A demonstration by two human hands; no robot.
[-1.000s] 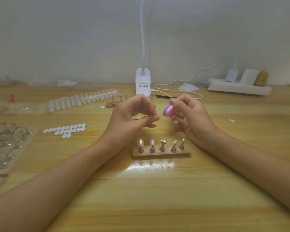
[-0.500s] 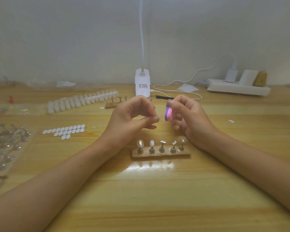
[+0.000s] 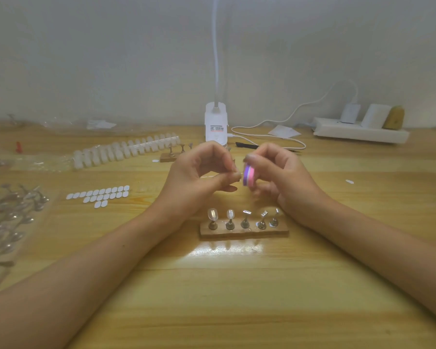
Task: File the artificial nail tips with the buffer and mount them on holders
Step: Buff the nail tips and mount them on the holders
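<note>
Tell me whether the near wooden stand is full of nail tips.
Partly full. On the near wooden stand, the two left holders carry clear nail tips; the three right holders show bare metal tops.

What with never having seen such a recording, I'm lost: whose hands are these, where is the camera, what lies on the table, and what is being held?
No machine here: a person's two bare hands, filmed by one camera worn on the head. The left hand pinches a small clear nail tip, barely visible. The right hand holds a pink-and-purple round buffer close beside it. On the pale wooden table lies a wooden strip of five metal holders; the two leftmost carry clear tips. Further left lie white oval stickers and a long row of clear spare tips. Behind stand a white lamp base and a white power strip.
</note>
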